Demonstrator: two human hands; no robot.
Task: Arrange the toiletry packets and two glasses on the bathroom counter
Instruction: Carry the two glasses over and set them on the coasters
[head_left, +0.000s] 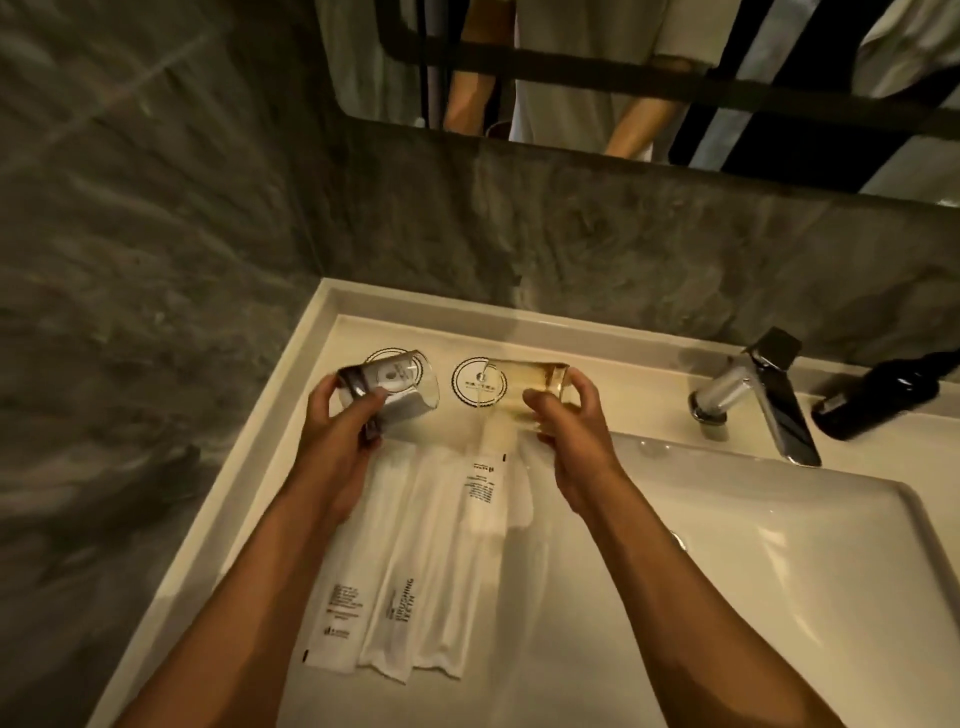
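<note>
My left hand (340, 431) grips a clear glass (400, 389) tilted on its side above the left round paper coaster (387, 358). In my right hand (571, 431) is a second clear glass (524, 387), also tipped sideways, its mouth over the right round coaster (475, 387). Both glasses are off the white counter (270, 467). Below the hands lie several long white toiletry packets (410, 587) side by side, one printed "BRUSHING TEETH". Another packet (483, 488) lies partly on top of them, nearer the glasses.
A chrome faucet (763, 400) stands at the back right over the white basin (779, 571). A dark bottle (883, 400) stands at the far right on the counter. Grey stone wall runs behind and to the left; a mirror (597, 78) hangs above.
</note>
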